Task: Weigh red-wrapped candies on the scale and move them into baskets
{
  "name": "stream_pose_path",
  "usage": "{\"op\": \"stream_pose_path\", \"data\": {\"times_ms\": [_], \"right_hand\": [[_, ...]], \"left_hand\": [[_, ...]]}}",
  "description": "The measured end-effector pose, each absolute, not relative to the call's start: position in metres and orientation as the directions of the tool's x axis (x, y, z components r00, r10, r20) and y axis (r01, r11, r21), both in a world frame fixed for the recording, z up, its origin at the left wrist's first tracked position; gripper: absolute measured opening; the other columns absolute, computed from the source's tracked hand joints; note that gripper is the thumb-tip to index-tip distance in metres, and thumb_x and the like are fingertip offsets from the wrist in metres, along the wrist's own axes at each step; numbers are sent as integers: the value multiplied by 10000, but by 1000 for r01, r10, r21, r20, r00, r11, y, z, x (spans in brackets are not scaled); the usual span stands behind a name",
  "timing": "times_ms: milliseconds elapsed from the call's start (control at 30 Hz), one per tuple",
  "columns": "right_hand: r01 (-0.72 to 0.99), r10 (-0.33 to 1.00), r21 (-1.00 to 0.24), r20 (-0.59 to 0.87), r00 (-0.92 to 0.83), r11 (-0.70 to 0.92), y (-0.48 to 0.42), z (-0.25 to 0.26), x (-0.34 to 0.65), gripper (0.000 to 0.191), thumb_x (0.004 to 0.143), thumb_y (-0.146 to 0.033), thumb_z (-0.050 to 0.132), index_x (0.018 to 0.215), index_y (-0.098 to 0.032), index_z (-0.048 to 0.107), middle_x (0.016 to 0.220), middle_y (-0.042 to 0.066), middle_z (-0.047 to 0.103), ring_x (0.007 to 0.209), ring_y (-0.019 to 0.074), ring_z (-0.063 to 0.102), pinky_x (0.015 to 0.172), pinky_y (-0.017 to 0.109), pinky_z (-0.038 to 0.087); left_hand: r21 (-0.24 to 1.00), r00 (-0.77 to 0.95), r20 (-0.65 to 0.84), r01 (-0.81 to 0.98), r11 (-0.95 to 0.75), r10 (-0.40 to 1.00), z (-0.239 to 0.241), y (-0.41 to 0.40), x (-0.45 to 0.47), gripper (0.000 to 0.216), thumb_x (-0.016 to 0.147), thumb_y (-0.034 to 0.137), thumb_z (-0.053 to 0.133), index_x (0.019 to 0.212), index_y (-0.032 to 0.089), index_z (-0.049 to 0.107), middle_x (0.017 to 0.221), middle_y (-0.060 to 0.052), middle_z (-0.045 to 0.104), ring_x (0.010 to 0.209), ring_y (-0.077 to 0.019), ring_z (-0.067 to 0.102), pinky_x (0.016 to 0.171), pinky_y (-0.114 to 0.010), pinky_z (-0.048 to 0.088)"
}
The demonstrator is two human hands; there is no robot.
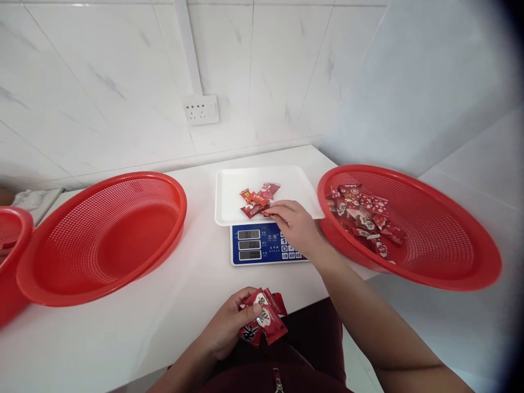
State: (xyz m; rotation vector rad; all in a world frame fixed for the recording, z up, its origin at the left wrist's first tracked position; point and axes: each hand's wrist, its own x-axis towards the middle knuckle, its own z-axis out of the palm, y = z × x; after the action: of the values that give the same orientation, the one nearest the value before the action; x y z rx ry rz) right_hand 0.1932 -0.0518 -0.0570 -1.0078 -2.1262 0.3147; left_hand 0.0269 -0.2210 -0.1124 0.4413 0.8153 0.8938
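Several red snack packets [266, 316] with white and black lettering are gripped in my left hand [229, 322], its thumb pressed over them at the table's front edge. My right hand [297, 226] reaches over the white tray [229, 188], thumb and fingertips pinched on the end of a small red packet [266, 212]. That packet touches a little pile of red wrapped candies [256, 199] on the tray. Beneath the tray is a blue digital scale [270, 243]; my right wrist covers part of its keypad. Its top display seems to read 0.045.
To the right, a red mesh basket [446, 229] contains many red packets [364, 218]. Another red mesh basket [114, 234] stands on the left, with a third basket [16, 229] cut off beside it. A wall socket [201, 110] is behind the white table [196, 273].
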Motion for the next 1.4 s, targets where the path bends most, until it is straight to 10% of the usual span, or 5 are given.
{"op": "stream_pose_path", "data": {"times_ms": [200,400,933,1233,1400], "right_hand": [[607,689,-380,586,-426,698,-66,-53,199,341,815,-105,472,1041,-266,671,1116,51,637,1062,242,530,926,470,419],[589,746,-512,613,-260,626,-103,-50,227,270,844,-172,496,1035,-274,658,1016,54,661,991,218,579,885,420,468],[417,961,-887,90,-262,197,-162,-90,244,216,844,-377,529,966,-269,670,947,52,701,892,210,646,832,386,512],[-126,762,-960,-114,-638,-249,-180,-99,216,955,629,-639,664,1424,-323,239,1486,121,285,1329,274,337,1036,463,337],[-52,811,-966,-184,-556,-254,-183,-95,202,849,654,-421,753,1376,-306,322,1446,93,355,1280,252,407,1056,448,326]], "left_hand": [[645,369,-442,-502,575,818,-114,-220,27,263,718,282,740,910,134,637,793,-32,671,658,-105,602,658,-220,441],[647,376,-438,-499,577,817,-112,-217,28,254,714,279,742,893,137,633,775,-21,661,643,-100,597,635,-212,440],[665,390,-455,-449,597,800,-105,-211,36,279,678,311,761,866,146,636,769,-19,647,631,-117,583,639,-233,425],[926,250,-319,-123,357,914,-84,-203,39,284,762,344,666,982,167,642,892,-50,661,772,-176,589,721,-283,446],[976,191,-217,12,219,957,-75,-199,46,239,767,301,651,974,181,651,934,-52,650,838,-202,585,769,-296,450]]}}
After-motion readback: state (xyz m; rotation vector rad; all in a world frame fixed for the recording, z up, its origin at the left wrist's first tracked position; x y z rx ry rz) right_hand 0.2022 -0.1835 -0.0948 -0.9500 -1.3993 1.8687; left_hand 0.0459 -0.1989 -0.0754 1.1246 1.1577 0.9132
